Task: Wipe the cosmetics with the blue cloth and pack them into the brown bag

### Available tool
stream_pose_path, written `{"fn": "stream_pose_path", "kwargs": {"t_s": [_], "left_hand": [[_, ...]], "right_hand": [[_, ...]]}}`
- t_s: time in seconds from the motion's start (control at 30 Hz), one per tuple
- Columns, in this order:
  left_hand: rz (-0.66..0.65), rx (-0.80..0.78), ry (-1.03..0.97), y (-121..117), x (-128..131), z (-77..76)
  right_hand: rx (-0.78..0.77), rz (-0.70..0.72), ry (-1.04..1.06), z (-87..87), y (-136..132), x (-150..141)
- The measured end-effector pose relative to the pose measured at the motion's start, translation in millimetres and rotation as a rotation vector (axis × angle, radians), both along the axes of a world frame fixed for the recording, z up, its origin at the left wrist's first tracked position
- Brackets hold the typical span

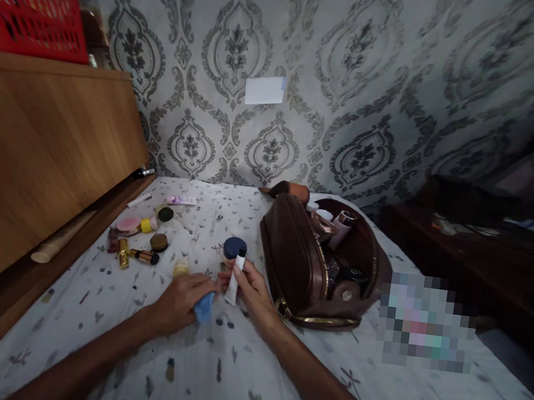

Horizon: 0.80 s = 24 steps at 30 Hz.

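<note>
My right hand [253, 287] is closed around a small white tube [235, 280] with a black cap, held upright. Just left of it, my left hand [180, 300] grips a blue cloth [204, 307], its fingertips close to the tube. Behind the tube sits a round jar with a dark blue lid [234, 247]. A pale yellow jar [181, 268] stands behind my left hand, partly hidden by it. On the right, a brown leather toiletry bag [292, 255] lies unzipped, with several cosmetic bottles and jars [341, 228] inside.
Several cosmetics lie at the left, among them a pink compact [128, 226], a gold lipstick [123, 252], a small brown jar [159, 242] and a pink-white tube [182, 200]. A wooden cabinet [44, 147] borders the left side, with a red basket [33, 2] on top.
</note>
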<state>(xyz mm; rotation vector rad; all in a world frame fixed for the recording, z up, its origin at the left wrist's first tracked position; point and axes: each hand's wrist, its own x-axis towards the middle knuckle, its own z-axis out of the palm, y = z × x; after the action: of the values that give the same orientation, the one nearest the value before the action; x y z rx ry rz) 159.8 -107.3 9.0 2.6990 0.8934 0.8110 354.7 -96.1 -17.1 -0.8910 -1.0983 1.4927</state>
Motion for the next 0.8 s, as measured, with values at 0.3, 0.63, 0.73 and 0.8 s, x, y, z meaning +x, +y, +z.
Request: {"fn": "stream_pose_path", "kwargs": {"t_s": [0.3,0.63,0.73,0.8], "left_hand": [[0.239,-0.003,-0.126,23.1,-30.4,10.7],[0.047,-0.074,-0.186,19.5,11.7,20.3],[0.067,-0.185,-0.175,20.1,12.2,20.0],[0.115,-0.239,-0.184,18.5,11.6,20.2]], "right_hand": [[0.04,0.004,-0.113,8.8,-1.8,0.9],[0.131,0.231,-0.218,14.2,-5.6,4.8],[0.23,0.236,-0.308,13.6,-6.8,6.5],[0.35,0.186,-0.4,11.7,-7.7,6.7]]}}
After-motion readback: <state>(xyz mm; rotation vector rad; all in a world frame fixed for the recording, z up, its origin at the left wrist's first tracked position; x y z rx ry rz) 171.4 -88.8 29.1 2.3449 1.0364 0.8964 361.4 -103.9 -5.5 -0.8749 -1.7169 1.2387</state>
